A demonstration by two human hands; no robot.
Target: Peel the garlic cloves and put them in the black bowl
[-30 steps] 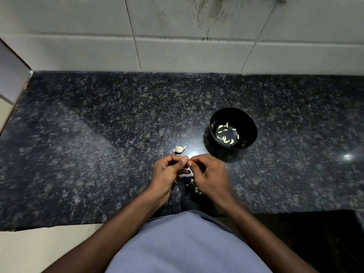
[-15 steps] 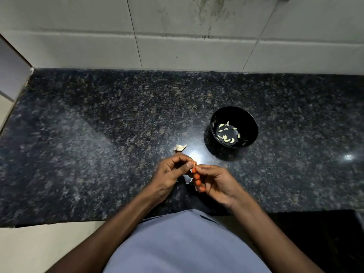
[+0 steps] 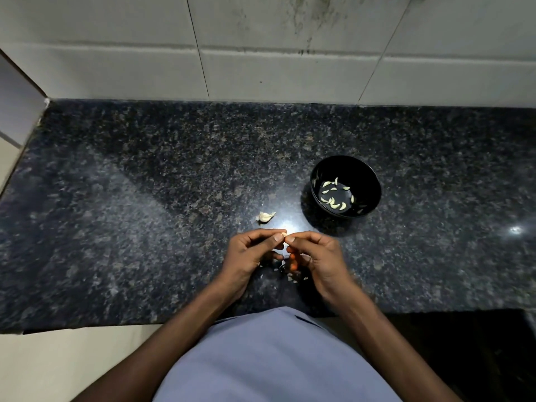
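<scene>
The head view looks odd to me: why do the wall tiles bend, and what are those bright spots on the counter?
Head view: the wide-angle lens bows the tile lines and the counter edge. The bright spots are glare from overhead light on polished stone, one just beyond the hands, one at far right. The bowl casts a dark shadow to its left. The left hand and right hand are sharp.

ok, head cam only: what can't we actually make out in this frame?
- Clove pinched between left hand and right hand: fingertips cover nearly all of it, so how far it is peeled is unreadable.
- Black bowl: peeled cloves too small and overlapping to count.
- Garlic piece on the countertop: too small to tell clove from skin.
- Skin scraps: partly hidden under the hands.
</scene>
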